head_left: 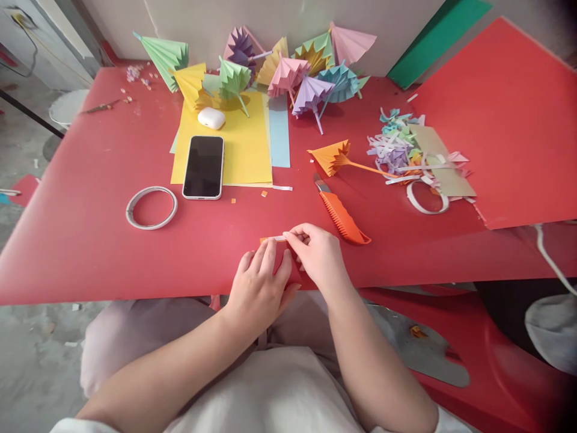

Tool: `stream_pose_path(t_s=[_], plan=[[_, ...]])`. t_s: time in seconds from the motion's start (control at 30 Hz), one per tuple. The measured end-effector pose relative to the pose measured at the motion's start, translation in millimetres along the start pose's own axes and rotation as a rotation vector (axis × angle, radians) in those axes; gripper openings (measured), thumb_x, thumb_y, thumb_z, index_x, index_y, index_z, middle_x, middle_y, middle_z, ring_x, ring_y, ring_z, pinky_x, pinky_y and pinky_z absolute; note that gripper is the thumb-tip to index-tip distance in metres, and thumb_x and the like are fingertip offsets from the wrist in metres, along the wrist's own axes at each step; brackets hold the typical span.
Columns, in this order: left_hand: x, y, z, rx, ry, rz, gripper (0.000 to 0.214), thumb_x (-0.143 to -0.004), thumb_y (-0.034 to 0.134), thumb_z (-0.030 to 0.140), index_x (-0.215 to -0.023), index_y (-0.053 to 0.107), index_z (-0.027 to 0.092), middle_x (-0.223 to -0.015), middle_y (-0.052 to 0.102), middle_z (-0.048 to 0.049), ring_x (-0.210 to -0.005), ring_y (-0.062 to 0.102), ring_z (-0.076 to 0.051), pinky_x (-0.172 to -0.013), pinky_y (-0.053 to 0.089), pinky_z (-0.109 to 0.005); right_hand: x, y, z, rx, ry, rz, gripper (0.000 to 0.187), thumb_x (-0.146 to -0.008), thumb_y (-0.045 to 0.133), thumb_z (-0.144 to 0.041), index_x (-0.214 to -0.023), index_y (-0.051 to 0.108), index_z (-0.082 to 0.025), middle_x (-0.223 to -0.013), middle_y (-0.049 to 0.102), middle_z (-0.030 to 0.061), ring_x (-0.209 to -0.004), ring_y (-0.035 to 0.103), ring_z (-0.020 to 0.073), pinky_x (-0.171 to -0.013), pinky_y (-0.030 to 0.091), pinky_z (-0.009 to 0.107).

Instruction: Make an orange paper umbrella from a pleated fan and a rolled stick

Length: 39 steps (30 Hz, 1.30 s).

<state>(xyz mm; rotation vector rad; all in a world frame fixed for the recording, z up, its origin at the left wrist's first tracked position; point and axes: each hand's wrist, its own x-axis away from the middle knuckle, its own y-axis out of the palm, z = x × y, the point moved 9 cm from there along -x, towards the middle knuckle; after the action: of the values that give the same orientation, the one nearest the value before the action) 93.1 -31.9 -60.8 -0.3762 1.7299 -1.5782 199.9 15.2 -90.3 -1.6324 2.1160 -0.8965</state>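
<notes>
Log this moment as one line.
left hand: on white strip over orange paper | right hand: pinching its right end | nearby: orange cutter, phone

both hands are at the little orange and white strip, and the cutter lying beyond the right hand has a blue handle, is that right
Not quite: the cutter has an orange handle, not a blue one, as the head view shows. The left hand and right hand are indeed at the strip, with the cutter beyond the right hand.

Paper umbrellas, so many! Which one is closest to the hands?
The orange umbrella: it lies alone, beyond the right hand and just past the orange cutter. The others are all farther back, nearer the wall.
</notes>
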Motion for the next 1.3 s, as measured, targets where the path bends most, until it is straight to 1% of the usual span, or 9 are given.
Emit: stream_pose_path(t_s=[0.33, 0.53, 0.8, 1.0, 1.3], plan=[[0.4, 1.5, -0.6, 0.013, -0.007, -0.012, 0.037, -0.089, 0.041, 0.035, -0.116, 0.05, 0.011, -0.117, 0.055, -0.022, -0.106, 0.055, -0.03, -0.08, 0.045, -0.041, -0.7, 0.2, 0.1, 0.0, -0.009, 0.002, 0.02, -0.076, 0.054, -0.036, -0.064, 0.057, -0.021, -0.055, 0.058, -0.0001, -0.053, 0.055, 0.0157, -0.051, 0.042, 0.027], [-0.1, 1.0, -0.7, 0.011, -0.011, -0.014, 0.038, -0.088, 0.043, 0.035, -0.115, 0.051, 0.011, -0.117, 0.056, -0.0213, -0.105, 0.056, -0.029, -0.079, 0.045, -0.04, -0.7, 0.2, 0.0, -0.001, -0.011, 0.005, 0.02, -0.076, 0.054, -0.037, -0.063, 0.057, -0.021, -0.054, 0.057, -0.0003, -0.053, 0.055, 0.0159, -0.05, 0.042, 0.027], [-0.8, -0.8, -0.1, 0.008, -0.007, 0.001, 0.039, -0.086, 0.046, 0.035, -0.115, 0.053, 0.009, -0.116, 0.057, -0.0214, -0.103, 0.057, -0.029, -0.079, 0.046, -0.04, -0.3, -0.3, -1.1, 0.002, -0.007, 0.002, 0.019, -0.077, 0.054, -0.034, -0.063, 0.056, -0.021, -0.055, 0.057, -0.0003, -0.054, 0.055, 0.016, -0.053, 0.042, 0.027], [-1.2, -0.3, -0.2, 0.003, -0.01, -0.011, 0.039, -0.086, 0.046, 0.036, -0.114, 0.053, 0.01, -0.116, 0.057, -0.0207, -0.104, 0.056, -0.029, -0.079, 0.046, -0.04, -0.3, -0.7, -1.6, 0.01, -0.009, 0.006, 0.018, -0.077, 0.054, -0.032, -0.063, 0.056, -0.021, -0.055, 0.057, -0.0006, -0.054, 0.055, 0.0153, -0.055, 0.043, 0.027], [-0.9, -1.3, 0.0, -0.008, -0.011, 0.005, 0.039, -0.085, 0.046, 0.036, -0.114, 0.053, 0.01, -0.116, 0.057, -0.0204, -0.102, 0.057, -0.029, -0.078, 0.046, -0.039, 0.0, -0.9, -1.8, 0.02, -0.02, 0.015, 0.018, -0.077, 0.054, -0.031, -0.063, 0.056, -0.02, -0.056, 0.057, -0.0008, -0.056, 0.055, 0.0152, -0.056, 0.043, 0.027]])
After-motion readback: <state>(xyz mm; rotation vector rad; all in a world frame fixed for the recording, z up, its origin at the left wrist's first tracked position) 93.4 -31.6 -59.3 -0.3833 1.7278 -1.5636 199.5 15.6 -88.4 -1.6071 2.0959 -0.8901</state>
